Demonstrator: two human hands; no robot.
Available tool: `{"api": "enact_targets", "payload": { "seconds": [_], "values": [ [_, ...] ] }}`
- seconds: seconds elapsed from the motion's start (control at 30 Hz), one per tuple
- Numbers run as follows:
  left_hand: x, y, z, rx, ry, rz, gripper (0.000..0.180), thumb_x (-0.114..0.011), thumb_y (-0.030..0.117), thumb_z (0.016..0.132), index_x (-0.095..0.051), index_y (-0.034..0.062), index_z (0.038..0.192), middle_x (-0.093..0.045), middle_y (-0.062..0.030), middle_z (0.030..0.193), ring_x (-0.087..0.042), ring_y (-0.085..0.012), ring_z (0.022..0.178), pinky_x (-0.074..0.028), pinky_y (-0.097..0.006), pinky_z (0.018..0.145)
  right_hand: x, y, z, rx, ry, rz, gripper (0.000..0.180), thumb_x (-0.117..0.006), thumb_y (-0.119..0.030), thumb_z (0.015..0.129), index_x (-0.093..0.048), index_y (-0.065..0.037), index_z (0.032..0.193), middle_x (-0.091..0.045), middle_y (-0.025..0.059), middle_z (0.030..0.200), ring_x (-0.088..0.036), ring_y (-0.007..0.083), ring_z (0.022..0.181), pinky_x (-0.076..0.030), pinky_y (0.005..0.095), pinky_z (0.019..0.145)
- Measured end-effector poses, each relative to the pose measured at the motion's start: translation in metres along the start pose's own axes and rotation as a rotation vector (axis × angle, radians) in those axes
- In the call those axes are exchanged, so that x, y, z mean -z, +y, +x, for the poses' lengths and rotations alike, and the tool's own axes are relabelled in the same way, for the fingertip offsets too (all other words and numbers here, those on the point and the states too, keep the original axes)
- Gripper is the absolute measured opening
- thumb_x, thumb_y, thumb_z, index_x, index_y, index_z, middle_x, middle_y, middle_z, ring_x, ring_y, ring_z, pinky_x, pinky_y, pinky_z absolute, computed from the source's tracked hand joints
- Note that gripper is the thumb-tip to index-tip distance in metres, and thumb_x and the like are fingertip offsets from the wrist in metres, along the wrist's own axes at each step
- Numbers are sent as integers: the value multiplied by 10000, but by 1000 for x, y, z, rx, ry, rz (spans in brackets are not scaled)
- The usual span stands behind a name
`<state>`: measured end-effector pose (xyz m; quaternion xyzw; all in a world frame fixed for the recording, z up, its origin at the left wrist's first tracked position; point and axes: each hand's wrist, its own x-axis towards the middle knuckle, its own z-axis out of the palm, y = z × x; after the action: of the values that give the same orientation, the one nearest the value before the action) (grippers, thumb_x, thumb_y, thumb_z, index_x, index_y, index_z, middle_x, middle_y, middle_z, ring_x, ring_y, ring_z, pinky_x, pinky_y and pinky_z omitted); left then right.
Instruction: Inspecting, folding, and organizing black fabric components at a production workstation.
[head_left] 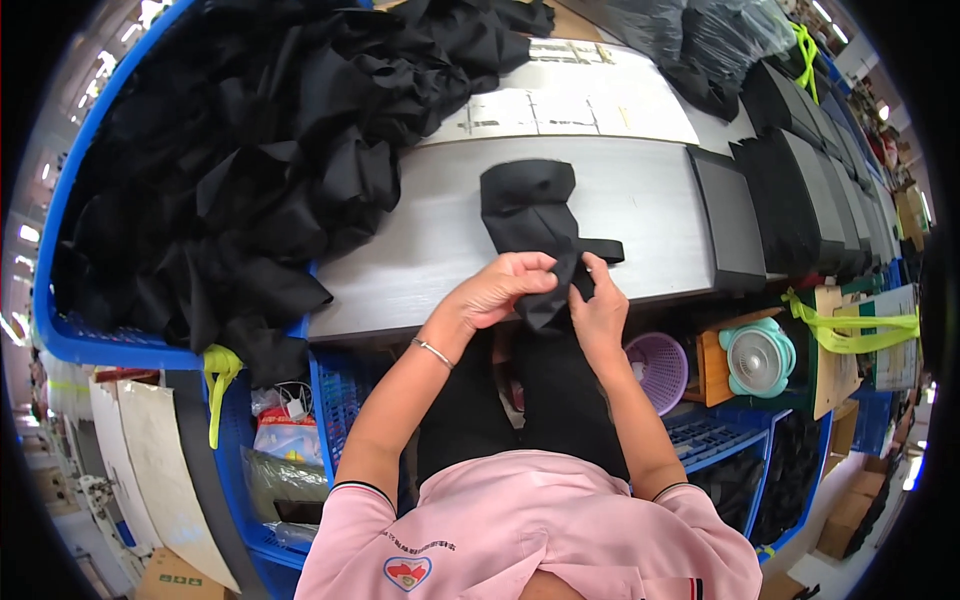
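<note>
A black fabric pouch [528,200] with a short strap [604,249] lies partly on the light table, its near end lifted at the front edge. My left hand [508,286] pinches that near end between thumb and fingers. Close beside it on the right, my right hand [598,312] grips the same piece near the strap, its fingers closed on the cloth. The fabric is folded between the two hands, and some of the fingertips are hidden by it.
A blue crate [120,350] heaped with black fabric pieces [270,180] stands at the left. Stacks of flat black pieces [800,200] line the table's right side. A white marked sheet [600,100] lies at the back. Below the edge are a purple basket [658,372] and a small fan [758,358].
</note>
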<state>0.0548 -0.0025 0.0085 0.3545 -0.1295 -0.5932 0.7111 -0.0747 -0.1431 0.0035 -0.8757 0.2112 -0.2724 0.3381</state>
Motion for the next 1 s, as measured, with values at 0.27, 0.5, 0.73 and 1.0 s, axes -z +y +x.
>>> {"api": "enact_targets", "payload": {
  "seconds": [0.27,0.5,0.73,1.0],
  "values": [
    [8,-4,-8,-244,178,236,231,-757,-47,804,-585,97,861,-607,56,867,-605,-37,839,-516,-210,788,15,4,7,-363,-486,789,248,-759,-51,835,-618,-10,1034,-615,-31,818,-556,45,704,-438,202,610],
    [3,-9,-25,-822,963,981,130,-601,-75,824,-561,21,903,-583,-42,799,-553,-97,636,-458,-247,614,27,1,13,-198,128,230,185,-544,39,847,-562,-20,1021,-610,96,764,-609,155,596,-473,316,542],
    [10,-28,-27,-574,774,263,173,-523,130,1022,-618,6,1095,-661,-33,875,-619,-81,736,-512,-236,586,11,7,-1,-454,-124,888,283,-662,-57,925,-548,36,1167,-655,97,960,-687,146,751,-543,241,671],
    [-6,-29,-38,-530,848,611,140,-658,-15,915,-626,-2,1051,-682,-15,904,-598,-57,762,-491,-220,689,12,-19,0,3,40,276,169,-697,-48,838,-570,-39,948,-587,149,702,-606,305,623,-472,351,577]
  ]
}}
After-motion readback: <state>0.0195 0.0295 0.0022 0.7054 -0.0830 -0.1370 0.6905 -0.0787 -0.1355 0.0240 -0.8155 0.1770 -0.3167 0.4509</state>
